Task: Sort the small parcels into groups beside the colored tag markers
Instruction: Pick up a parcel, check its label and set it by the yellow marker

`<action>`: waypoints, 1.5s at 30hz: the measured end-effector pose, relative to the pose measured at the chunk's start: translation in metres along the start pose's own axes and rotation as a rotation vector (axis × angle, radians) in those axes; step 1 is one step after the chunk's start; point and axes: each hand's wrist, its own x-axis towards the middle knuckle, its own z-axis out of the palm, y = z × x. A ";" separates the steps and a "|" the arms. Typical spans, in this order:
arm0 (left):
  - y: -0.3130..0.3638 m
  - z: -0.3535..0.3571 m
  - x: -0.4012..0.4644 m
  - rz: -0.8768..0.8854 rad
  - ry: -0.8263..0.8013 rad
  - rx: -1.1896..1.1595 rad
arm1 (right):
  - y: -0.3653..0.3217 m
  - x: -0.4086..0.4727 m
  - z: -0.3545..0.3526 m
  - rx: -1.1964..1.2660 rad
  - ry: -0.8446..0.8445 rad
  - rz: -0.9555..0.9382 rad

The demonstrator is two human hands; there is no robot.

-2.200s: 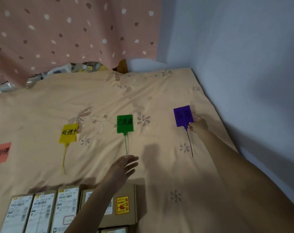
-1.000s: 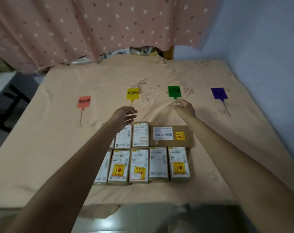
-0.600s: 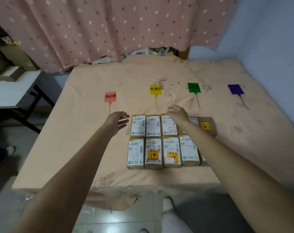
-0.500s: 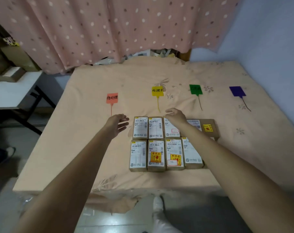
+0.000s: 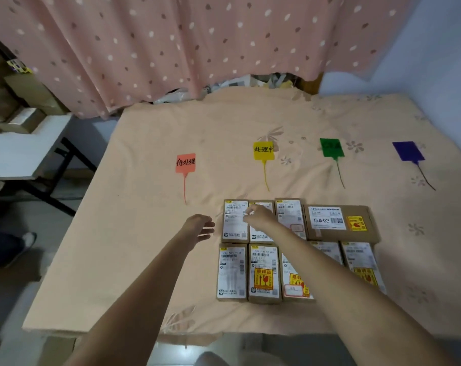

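Cardboard small parcels [image 5: 235, 220] sit unsorted, grouped below coloured tags; my right hand [image 5: 258, 216] pinches one's top edge, left hand [image 5: 199, 228] open, empty.

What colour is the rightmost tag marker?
Purple; the rightmost tag marker shows clearly in the head view.

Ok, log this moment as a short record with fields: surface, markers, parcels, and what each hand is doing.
surface: peach floral cloth over a table
markers: orange tag, yellow tag, green tag, purple tag, in one row
parcels: two rows, unsorted, near the front edge; large box at back right
left hand: open, empty, beside the parcels
right hand: over a back-row parcel; grip unclear
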 end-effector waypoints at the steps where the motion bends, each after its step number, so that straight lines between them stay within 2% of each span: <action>1: -0.006 0.001 0.004 -0.013 -0.007 0.018 | 0.001 0.002 0.005 -0.027 -0.008 -0.002; 6: -0.019 0.003 0.020 -0.039 -0.052 0.055 | -0.001 0.010 0.024 -0.084 -0.024 0.020; 13: -0.017 0.010 0.048 -0.072 -0.108 0.113 | -0.005 0.017 0.040 -0.138 0.091 0.083; 19: -0.028 0.020 0.058 -0.085 -0.175 0.153 | -0.012 0.020 0.051 -0.109 0.175 0.065; 27: -0.026 0.008 0.056 -0.083 -0.238 0.058 | -0.023 0.019 0.063 -0.058 0.256 0.102; 33: -0.021 -0.007 0.054 0.006 -0.152 -0.130 | -0.038 0.013 0.065 0.059 0.286 0.039; 36: -0.010 -0.012 0.048 0.059 -0.130 -0.147 | -0.046 0.011 0.068 0.156 0.288 0.055; 39: 0.005 -0.022 0.043 0.131 -0.222 -0.203 | -0.049 0.011 0.062 0.334 0.267 0.017; 42: 0.027 -0.035 0.035 0.203 -0.338 -0.249 | -0.061 0.001 0.046 0.637 0.159 -0.043; 45: 0.051 -0.044 0.025 0.206 -0.405 -0.241 | -0.069 -0.006 0.031 0.763 0.109 -0.103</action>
